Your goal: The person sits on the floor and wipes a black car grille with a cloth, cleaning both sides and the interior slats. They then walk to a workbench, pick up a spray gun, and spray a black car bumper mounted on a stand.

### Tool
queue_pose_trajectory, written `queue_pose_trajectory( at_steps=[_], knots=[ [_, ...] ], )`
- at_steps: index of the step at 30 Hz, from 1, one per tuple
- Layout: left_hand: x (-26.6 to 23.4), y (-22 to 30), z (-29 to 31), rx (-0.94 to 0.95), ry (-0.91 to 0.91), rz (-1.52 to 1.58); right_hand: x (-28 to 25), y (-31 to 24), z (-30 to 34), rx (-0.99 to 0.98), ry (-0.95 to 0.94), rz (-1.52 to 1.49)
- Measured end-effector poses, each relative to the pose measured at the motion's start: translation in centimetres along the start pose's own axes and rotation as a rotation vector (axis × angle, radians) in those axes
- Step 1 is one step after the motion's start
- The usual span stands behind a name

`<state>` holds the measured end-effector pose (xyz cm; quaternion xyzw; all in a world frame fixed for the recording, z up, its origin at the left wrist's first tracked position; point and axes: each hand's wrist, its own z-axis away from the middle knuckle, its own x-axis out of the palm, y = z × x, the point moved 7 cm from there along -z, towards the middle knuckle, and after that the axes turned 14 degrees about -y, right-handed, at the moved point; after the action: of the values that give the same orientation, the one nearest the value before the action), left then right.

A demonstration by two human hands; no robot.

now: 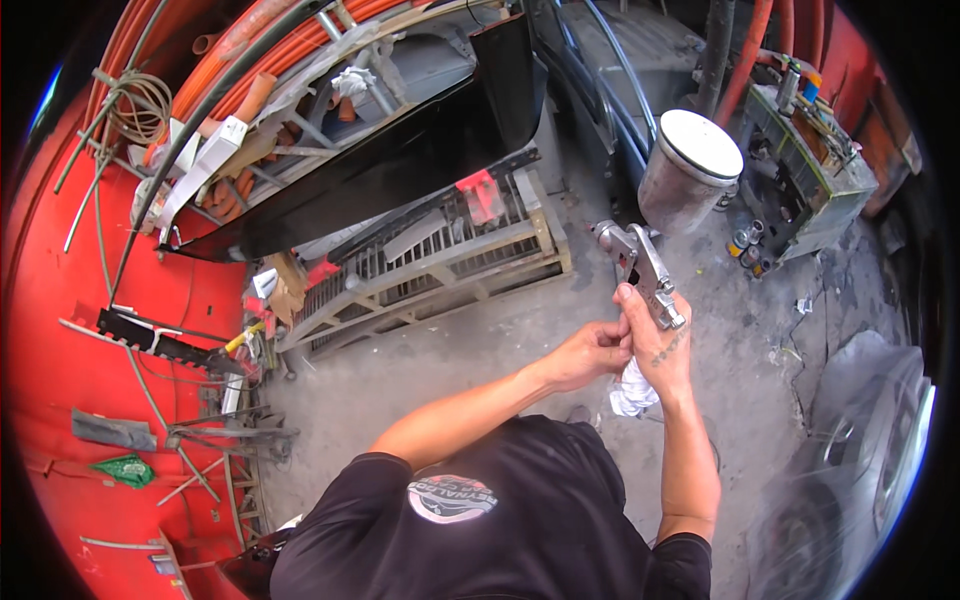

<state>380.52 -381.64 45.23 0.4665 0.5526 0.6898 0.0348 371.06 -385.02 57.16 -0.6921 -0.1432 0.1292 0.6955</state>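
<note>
My right hand (660, 345) is wrapped round the handle of a metal spray gun (650, 268), its thumb up along the near side. A grey paint cup (680, 190) with a round white lid sits on the gun, above and beyond the hand. Close against the right hand is my left hand (590, 355), its fingers curled and pinched together near the gun's lower end. A crumpled white cloth or paper (633, 388) hangs just under the two hands. Which hand keeps hold of it, I cannot tell. What the left fingertips grip is hidden.
A slatted metal frame (430, 265) and a long black panel (370, 165) stand ahead to the left. A red wall (60, 380) with racks runs along the left. To the right are a cluttered workbench (815, 190), small cans (748, 245) and a plastic-covered car (850, 450).
</note>
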Motion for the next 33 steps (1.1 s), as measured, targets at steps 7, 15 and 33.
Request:
queue_pose_trajectory(
  at_steps=[7, 15, 33],
  knots=[
    [-0.5, -0.4, 5.1, -0.084, 0.123, 0.004, -1.6, 0.6, -0.9, -0.046, 0.044, 0.004],
    [-6.5, -5.3, 12.8, -0.316, 0.383, -0.183, -7.5, -2.4, -3.1, -0.081, 0.142, 0.026],
    [-1.7, 0.6, 5.1, -0.206, 0.337, -0.415, -2.7, -7.9, -0.9, -0.167, -0.373, 0.073]
  ],
)
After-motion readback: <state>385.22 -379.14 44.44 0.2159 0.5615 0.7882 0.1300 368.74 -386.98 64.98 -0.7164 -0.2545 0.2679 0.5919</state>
